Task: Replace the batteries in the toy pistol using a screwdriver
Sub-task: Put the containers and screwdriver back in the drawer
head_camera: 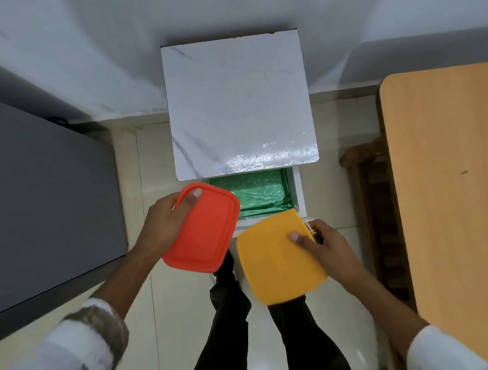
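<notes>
Legs: dark trousers (229, 333), standing on a pale tiled floor.
Right hand (328, 251): grips the yellow plastic container (275, 258) at its right edge, thumb on the lid; blurred.
Left hand (163, 224): grips the red plastic container (205, 232) at its left edge, thumb on top.
Toy pistol: cannot tell where; the containers' contents are hidden.
Drawer (296, 192): open just beyond both containers, with a green lining (255, 192).
Desk (238, 102): marble-patterned top above the drawer.
Far right: wooden tabletop (456, 195).
</notes>
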